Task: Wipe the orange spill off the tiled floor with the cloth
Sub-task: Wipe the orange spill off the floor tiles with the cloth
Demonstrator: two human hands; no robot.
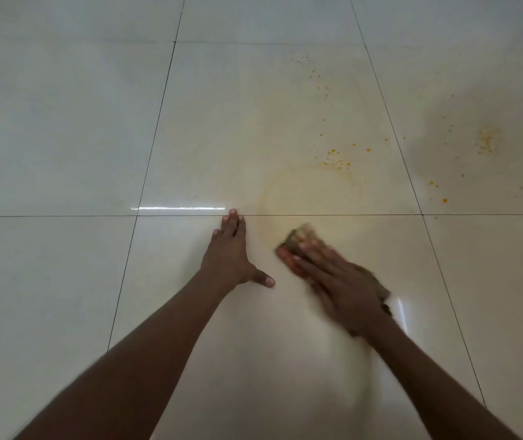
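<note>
A faint orange smear (309, 192) with a ring-like edge spreads over the cream tiled floor (63, 138), just beyond the hands. Small orange droplets (338, 158) dot the tile above it, and a paler patch (488, 139) lies far right. My right hand (343, 287) presses flat on a brownish, orange-stained cloth (303, 238), blurred with motion, at the near edge of the smear. My left hand (231, 252) rests flat on the floor with fingers together and thumb out, to the left of the cloth, holding nothing.
Dark grout lines (158, 215) cross the glossy tiles. More orange specks (438, 192) lie on the right-hand tile. A bright light reflection (177, 208) streaks the floor left of the smear.
</note>
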